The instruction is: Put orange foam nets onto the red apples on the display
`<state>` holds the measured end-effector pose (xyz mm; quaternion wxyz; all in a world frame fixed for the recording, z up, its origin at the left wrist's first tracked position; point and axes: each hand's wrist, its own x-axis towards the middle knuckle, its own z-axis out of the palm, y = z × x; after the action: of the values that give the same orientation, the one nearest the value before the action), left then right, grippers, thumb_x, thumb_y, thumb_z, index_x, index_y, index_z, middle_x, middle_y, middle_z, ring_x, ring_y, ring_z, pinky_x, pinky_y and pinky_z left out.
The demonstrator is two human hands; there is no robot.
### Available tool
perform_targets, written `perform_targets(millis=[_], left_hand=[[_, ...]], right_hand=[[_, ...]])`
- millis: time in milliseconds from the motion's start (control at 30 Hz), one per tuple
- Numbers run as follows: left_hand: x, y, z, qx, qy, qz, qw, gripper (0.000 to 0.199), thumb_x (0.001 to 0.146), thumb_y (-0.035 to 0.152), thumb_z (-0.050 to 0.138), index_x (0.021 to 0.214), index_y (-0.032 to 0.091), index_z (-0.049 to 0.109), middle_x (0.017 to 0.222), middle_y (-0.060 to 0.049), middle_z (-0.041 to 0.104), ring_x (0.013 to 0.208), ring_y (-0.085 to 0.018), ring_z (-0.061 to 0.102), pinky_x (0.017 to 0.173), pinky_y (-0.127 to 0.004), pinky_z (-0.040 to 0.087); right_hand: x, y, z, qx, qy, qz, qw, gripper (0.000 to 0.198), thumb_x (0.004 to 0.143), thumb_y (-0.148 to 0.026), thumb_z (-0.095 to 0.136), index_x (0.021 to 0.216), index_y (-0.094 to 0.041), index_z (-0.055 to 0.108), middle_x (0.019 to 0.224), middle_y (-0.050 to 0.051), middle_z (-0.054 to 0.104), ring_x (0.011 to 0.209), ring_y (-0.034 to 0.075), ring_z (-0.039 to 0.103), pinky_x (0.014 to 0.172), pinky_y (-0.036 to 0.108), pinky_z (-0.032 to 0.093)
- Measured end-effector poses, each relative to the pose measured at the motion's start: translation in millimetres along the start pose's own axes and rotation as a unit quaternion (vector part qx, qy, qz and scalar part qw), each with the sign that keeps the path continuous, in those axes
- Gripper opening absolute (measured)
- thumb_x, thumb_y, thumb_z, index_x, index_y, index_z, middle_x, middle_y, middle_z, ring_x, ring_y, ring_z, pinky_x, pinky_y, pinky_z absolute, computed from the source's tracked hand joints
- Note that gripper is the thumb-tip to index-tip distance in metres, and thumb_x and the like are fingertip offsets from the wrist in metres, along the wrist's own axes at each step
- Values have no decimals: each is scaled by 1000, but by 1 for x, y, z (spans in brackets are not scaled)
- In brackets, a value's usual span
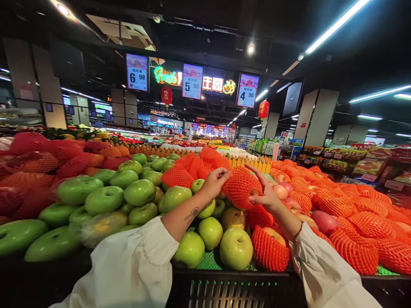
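Red foam net between the hands: contents mostly covered, kind uncertain. Right hand: some fingers lost behind the net. Left hand: pinching fingertips hard to make out against the net. White sleeves run off the bottom edge; black crate cut there too. Leftmost green apple clipped by left edge. Plastic-wrapped fruit blurred. Neon sign partly behind middle price screen; far screens too small to read

With the held net as centre: apples nine o'clock, wrapped fruit three, fence twelve, crate six.
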<state>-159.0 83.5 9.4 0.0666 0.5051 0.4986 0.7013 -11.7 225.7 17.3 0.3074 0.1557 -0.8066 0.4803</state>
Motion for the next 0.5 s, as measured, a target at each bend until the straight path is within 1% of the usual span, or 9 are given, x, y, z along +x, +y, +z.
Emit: perform_targets(millis=[100,133,200,267,300,333,400,467,500], left_hand=[[-4,-1,2,99,-30,28,994,49,85,63,51,77,14,50,73,-3,49,70,-13,45,66,-28,35],[-6,0,2,140,-23,48,989,46,90,59,47,85,13,53,76,-4,52,72,-15,48,69,-29,37],[-10,4,1,211,-1,101,972,42,98,46,41,112,10,54,90,-8,59,79,-17,54,77,-32,43],[-12,8,-3,256,13,176,951,44,97,28,39,135,8,44,113,-14,58,96,-20,57,92,-37,46],[-13,9,-5,269,3,218,938,48,92,18,38,139,9,43,124,-16,55,109,-21,56,102,-40,44],[-14,11,-7,276,-28,258,925,54,86,11,37,139,11,44,135,-17,50,122,-22,51,111,-42,39],[-16,13,-10,275,-123,307,903,64,77,8,40,141,14,44,149,-15,43,141,-24,38,122,-45,27],[-18,14,-11,266,-200,303,893,75,78,15,50,151,15,33,156,-16,38,146,-27,35,125,-47,25],[-18,14,-11,269,-214,292,893,82,80,22,58,155,14,26,157,-18,35,146,-29,35,124,-48,27]], right_hand=[[-2,3,-1,28,15,19,999,112,60,-55,88,154,-22,38,141,15,57,129,34,56,111,49,42],[-3,4,-1,34,26,19,999,111,59,-56,88,153,-23,40,142,15,55,132,35,53,114,50,40],[-3,8,-2,31,51,4,998,108,58,-61,88,151,-24,45,145,13,53,141,35,44,121,51,30],[-3,11,-3,16,69,-12,997,106,57,-65,86,148,-24,50,149,12,51,149,34,34,126,51,18],[-3,13,-4,9,72,-15,997,105,57,-66,85,147,-24,51,150,11,49,150,33,31,127,51,14],[-3,14,-4,9,73,-16,997,104,58,-67,85,147,-24,51,151,11,49,150,33,31,127,51,14],[-4,17,-4,43,70,-5,997,102,60,-65,83,147,-24,50,151,12,49,147,34,37,125,51,21],[-6,17,-3,86,66,11,994,96,64,-60,81,148,-24,50,147,13,53,143,34,43,121,51,30],[-6,17,-1,100,64,18,993,91,67,-58,78,147,-23,51,145,13,55,141,33,45,119,51,34]])
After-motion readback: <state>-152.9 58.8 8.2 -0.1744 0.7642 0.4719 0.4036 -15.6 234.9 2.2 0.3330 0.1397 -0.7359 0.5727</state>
